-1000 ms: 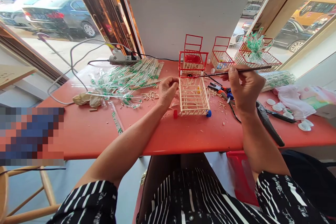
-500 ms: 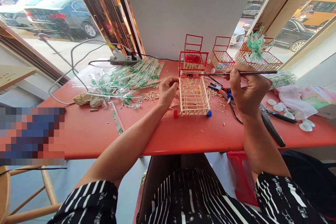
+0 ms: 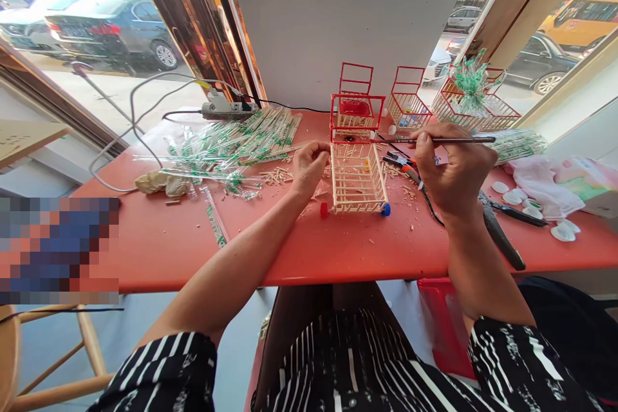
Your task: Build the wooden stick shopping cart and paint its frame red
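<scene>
A miniature shopping cart [image 3: 360, 207] made of thin wooden sticks stands in front of me, its handle frame and upper rim red, with a red and a blue wheel showing. My left hand [image 3: 310, 167] pinches the cart's left side near the upper rim. In my right hand [image 3: 454, 167] is a slim dark paintbrush [image 3: 447, 140], held nearly level between thumb and fingers. The brush tip meets the right end of the red rim. Behind the cart sits a red container [image 3: 353, 107], probably of paint, partly hidden by the handle frame.
Two similar carts [image 3: 408, 103] stand at the back right, one holding crumpled wrappers [image 3: 470, 85]. Wrapped chopsticks [image 3: 261, 132] and a power strip [image 3: 226, 109] lie at the left. Pliers [image 3: 403, 161], a glue gun [image 3: 499, 232] and white lids [image 3: 564, 230] are on the right.
My right hand and the paintbrush have shifted slightly left and down along the red rim. The left hand keeps its grip; the cart has barely moved.
</scene>
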Demonstrator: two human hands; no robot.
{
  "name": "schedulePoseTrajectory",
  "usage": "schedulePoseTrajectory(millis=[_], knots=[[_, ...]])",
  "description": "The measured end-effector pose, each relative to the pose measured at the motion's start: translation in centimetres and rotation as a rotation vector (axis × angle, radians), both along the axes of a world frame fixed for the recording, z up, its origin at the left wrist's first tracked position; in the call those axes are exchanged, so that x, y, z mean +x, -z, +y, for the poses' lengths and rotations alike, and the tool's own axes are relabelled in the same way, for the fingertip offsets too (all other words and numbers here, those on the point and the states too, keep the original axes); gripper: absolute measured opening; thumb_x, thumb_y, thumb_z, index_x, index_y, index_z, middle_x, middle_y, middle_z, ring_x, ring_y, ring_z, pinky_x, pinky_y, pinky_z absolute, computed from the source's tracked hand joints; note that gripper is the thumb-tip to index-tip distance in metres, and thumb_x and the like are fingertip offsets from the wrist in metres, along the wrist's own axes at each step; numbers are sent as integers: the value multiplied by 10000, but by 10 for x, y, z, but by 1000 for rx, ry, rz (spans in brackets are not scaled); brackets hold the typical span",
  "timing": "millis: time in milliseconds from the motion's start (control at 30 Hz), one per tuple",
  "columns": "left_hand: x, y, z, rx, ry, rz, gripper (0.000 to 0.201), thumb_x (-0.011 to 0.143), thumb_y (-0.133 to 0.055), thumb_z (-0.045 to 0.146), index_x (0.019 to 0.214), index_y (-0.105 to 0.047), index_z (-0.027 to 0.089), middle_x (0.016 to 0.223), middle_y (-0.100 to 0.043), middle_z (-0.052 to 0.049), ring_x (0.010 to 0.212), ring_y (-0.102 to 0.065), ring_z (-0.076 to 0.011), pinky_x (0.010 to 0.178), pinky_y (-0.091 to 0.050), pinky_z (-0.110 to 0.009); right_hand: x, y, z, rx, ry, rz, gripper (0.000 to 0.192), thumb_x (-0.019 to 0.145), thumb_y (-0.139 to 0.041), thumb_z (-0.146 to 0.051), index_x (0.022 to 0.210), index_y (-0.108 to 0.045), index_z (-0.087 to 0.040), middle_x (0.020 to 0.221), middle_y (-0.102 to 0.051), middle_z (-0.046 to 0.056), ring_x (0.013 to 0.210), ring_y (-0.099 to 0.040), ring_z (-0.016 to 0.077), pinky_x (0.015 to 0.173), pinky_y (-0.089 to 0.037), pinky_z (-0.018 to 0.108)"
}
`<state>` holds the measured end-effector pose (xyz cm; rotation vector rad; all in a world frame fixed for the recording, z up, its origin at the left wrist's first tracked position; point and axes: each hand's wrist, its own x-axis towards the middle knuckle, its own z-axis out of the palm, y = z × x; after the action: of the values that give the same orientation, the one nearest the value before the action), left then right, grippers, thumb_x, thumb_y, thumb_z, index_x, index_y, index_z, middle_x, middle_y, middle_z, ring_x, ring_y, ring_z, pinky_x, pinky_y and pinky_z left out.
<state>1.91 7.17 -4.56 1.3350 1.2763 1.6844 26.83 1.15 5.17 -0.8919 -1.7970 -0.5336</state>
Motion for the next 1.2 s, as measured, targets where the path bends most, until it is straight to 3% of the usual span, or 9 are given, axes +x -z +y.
schedulePoseTrajectory(millis=[400,633,1067,1200], knots=[[1,0,-1,7,0,-4,215,717,-575,140,756,-779,197,701,-712,8,670,-642,-143,654,-474,-237,0,-3,0,24,-46,3,231,1053,-562,-248,953,-765,-298,895,-840,37,819,-799,234,820,-615,422],[0,-3,-3,-25,21,-13,186,716,-589,143,731,-765,202,672,-687,10,631,-614,-137,633,-465,-242,5,-7,-5,-14,-36,-5,250,1081,-536,-279,1016,-775,-304,951,-841,45,806,-774,239,911,-618,469],[-1,-5,-3,-37,22,-16,174,708,-593,161,727,-761,202,679,-697,11,628,-612,-135,634,-479,-243,9,-12,-10,16,-26,-32,223,1069,-528,-322,1025,-747,-317,944,-810,42,799,-732,243,897,-606,479],[0,-4,-3,-38,23,-25,180,705,-588,165,730,-762,204,674,-685,13,622,-608,-133,629,-479,-239,10,-11,-8,-40,-17,-53,203,1030,-537,-311,998,-738,-319,910,-803,51,845,-748,271,910,-603,504]])
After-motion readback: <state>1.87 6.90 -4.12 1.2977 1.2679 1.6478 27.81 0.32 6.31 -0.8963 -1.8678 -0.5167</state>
